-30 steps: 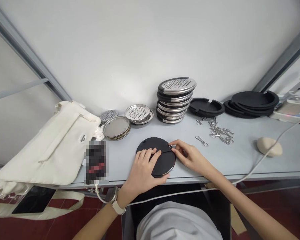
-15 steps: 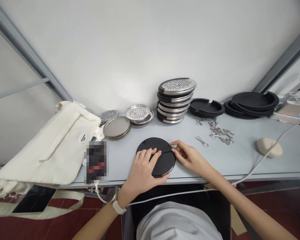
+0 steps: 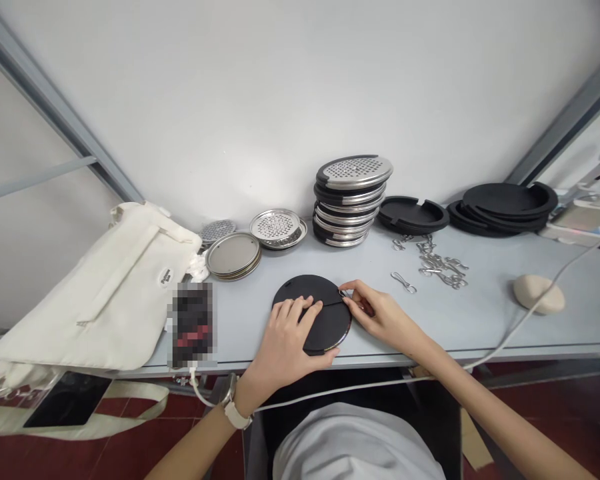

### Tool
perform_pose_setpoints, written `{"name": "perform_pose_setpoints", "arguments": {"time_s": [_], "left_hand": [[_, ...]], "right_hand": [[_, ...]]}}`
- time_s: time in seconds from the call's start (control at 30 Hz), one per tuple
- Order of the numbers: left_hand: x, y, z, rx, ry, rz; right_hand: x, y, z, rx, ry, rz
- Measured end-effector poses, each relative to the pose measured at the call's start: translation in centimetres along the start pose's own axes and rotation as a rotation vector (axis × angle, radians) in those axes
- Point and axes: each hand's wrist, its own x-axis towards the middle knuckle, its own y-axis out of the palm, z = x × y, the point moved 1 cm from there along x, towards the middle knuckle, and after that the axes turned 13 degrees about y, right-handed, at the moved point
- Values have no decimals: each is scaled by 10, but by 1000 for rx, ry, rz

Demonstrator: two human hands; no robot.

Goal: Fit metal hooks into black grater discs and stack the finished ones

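Observation:
A black round disc [image 3: 329,324] lies on the table in front of me, a seam across its face and a shiny metal rim at its lower right. My left hand [image 3: 291,333] steadies it, with fingers over the top and thumb along the near edge. At the disc's right edge, my right hand [image 3: 377,315] pinches a small wire snap hook [image 3: 342,293] between thumb and fingertips. Most of this hook is hidden, and I cannot tell how far it passes through the disc. Another snap hook [image 3: 403,283] lies loose to the right.
Several hooks [image 3: 443,267] lie heaped farther right. Behind stand a pile of black-and-metal grater discs [image 3: 347,207], black round trays [image 3: 414,215], more black trays [image 3: 505,203], metal grater plates [image 3: 275,225] and plain metal discs [image 3: 233,255]. A cream bag [image 3: 95,293] sits left; a white cable [image 3: 520,320] crosses right.
Barely anything differs. Both hands stay at the disc, and the hook at its right edge shows a very slight shift in the right fingertips.

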Motion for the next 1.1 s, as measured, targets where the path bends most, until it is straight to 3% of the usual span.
{"name": "perform_pose_setpoints", "arguments": {"time_s": [0.7,1.1], "left_hand": [[0,0,0,5,3,14],[1,0,1,18,0,10]], "right_hand": [[0,-1,0,22,8,5],[2,0,1,46,-6,-99]]}}
